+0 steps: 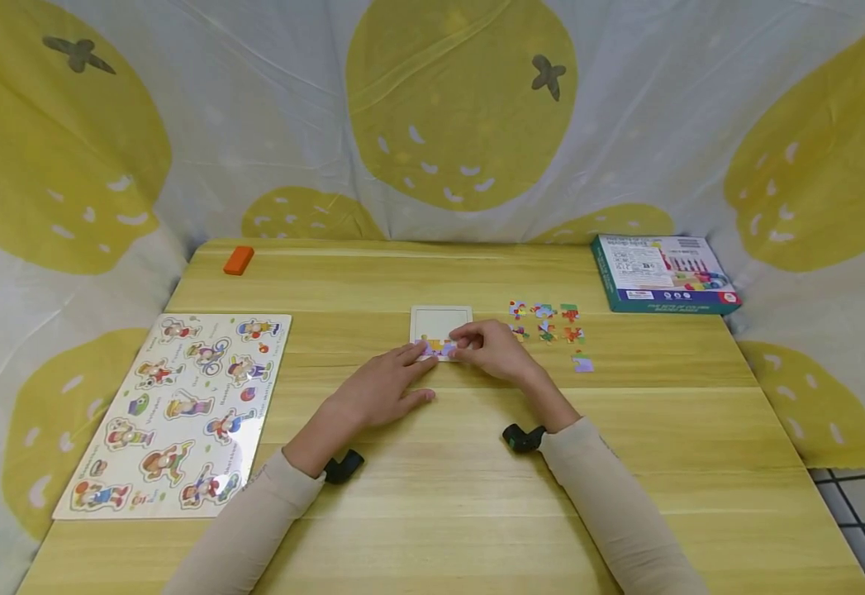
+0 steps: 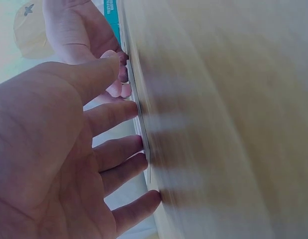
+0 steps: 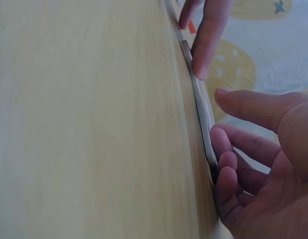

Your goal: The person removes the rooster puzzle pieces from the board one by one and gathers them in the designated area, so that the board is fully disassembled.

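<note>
A small square puzzle tray (image 1: 443,320) lies mid-table, with a row of purple and orange puzzle pieces (image 1: 435,347) along its near edge. My left hand (image 1: 378,387) rests its extended fingers at the tray's near left corner. At the right side, my right hand (image 1: 497,351) touches the tray with loosely bent fingers. In the right wrist view its thumb (image 3: 248,105) stands apart from the fingers, and nothing shows between them. Several loose puzzle pieces (image 1: 544,311) lie to the right of the tray, one lilac piece (image 1: 583,363) nearer me.
On the left lies a large picture board (image 1: 235,388) with figures of children playing sports. An orange block (image 1: 239,260) sits at the far left of the table. A flat game box (image 1: 666,274) is at the far right corner. Patterned cloth (image 1: 447,223) hangs around the table.
</note>
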A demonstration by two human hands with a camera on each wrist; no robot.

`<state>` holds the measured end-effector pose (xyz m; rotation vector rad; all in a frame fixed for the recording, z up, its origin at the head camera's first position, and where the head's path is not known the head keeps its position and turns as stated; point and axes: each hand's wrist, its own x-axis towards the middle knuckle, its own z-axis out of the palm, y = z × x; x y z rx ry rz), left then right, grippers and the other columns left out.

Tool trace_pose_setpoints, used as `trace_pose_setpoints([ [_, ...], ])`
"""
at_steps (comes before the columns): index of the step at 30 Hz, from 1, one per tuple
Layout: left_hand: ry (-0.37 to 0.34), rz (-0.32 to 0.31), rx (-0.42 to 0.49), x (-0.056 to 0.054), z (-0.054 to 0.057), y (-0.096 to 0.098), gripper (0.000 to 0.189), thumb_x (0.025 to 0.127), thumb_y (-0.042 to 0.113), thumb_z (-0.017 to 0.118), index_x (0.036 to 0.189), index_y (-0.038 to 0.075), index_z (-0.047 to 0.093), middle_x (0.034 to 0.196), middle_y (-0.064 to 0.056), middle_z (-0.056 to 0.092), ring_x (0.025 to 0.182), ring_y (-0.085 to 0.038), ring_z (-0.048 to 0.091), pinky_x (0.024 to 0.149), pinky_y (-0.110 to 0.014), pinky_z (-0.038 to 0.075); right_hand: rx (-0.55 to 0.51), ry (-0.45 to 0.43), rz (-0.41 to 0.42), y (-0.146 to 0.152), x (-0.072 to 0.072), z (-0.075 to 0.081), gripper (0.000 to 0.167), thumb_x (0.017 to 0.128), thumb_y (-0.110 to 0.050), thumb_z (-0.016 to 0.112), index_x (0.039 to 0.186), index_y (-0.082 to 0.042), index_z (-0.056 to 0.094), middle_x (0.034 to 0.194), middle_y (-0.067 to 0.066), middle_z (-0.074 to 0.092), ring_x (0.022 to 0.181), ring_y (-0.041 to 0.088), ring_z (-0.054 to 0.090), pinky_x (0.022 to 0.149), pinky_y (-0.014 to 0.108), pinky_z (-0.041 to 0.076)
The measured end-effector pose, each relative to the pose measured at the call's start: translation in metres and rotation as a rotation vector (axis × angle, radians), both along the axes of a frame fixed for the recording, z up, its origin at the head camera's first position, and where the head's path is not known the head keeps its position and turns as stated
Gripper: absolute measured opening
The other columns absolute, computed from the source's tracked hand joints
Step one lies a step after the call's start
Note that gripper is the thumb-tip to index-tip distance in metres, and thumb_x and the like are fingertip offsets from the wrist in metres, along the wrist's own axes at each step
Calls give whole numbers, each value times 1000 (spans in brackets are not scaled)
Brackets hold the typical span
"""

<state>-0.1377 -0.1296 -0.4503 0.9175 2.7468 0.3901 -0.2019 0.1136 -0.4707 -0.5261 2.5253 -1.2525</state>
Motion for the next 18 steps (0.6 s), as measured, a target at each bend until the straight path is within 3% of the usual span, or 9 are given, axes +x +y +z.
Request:
trace_pose_setpoints([
  [12,-6,3,-9,0,-1,1,64,107,48,51,159,13,42,168,-14,30,155,-35,32,123,-55,33,67,26,-17,-5,0,-3,29,93,-18,77,120,-8,78,96,4,73,78,14,57,70,26,47],
  [18,-13,3,-4,0,-1,1,63,107,46,52,159,12,42,168,-14,30,155,-34,32,124,-52,31,45,26,-21,-6,1,-3,27,92,-17,78,117,-7,78,95,5,72,79,15,58,71,26,47],
])
